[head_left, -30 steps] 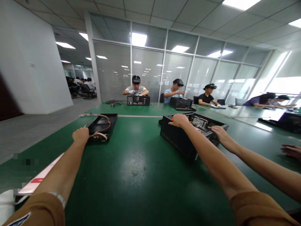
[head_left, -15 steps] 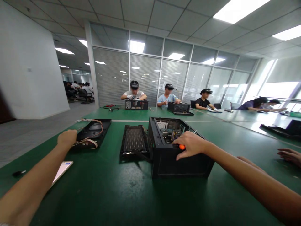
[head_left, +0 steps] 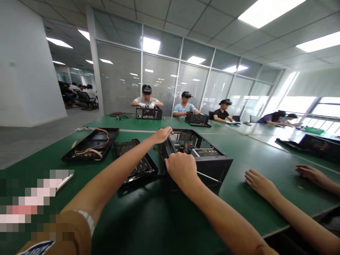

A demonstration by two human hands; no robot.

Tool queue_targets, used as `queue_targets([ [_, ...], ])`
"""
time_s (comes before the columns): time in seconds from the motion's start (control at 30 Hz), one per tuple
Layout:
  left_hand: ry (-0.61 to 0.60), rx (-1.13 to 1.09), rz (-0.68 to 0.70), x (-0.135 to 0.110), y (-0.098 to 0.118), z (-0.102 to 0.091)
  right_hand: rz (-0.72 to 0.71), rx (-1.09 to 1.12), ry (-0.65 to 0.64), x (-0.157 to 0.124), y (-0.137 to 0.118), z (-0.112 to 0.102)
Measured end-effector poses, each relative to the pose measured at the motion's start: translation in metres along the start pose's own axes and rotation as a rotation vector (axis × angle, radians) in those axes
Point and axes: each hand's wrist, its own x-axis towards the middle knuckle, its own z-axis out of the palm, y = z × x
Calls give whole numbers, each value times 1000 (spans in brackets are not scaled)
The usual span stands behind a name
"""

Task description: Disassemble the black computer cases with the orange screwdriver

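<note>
Computer case (head_left: pixel 214 165): just past wearer's twelve o'clock. Left hand (head_left: pixel 162 135): curled over its ten-o'clock corner, seemingly to steady it. Right hand (head_left: pixel 183 167): closed round screwdriver (head_left: pixel 208 176), at case's seven-o'clock corner.

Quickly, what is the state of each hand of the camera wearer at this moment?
Left hand: closed, fingers curled over the edge of the computer case.
Right hand: closed, holding an orange-handled screwdriver.
</note>
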Motion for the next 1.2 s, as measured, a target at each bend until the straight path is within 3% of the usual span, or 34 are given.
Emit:
queue_targets([
  [0.1,-247,50,4,26,14,16,-20,0,13,-7,8,0],
  [0.2,-356,225,9,32,15,14,-48,4,1,-16,20,-1],
  [0.37,-341,342,50,16,24,1,-74,47,-53,-28,62,-1],
  [0.57,-319,484,-146,-8,41,-8,-153,178,-63,-18,145,23],
  [0.7,-272,546,-289,-22,44,-11,-84,144,-9,5,175,53],
  [0.8,-241,563,-393,-29,41,-15,30,141,32,26,175,79],
  [0.93,-207,556,-528,-32,28,-22,78,303,65,57,162,109],
  [1.1,-70,571,-642,-32,6,-36,129,480,46,95,131,118],
  [1.2,59,650,-606,-40,6,-49,163,479,-22,93,109,118],
])
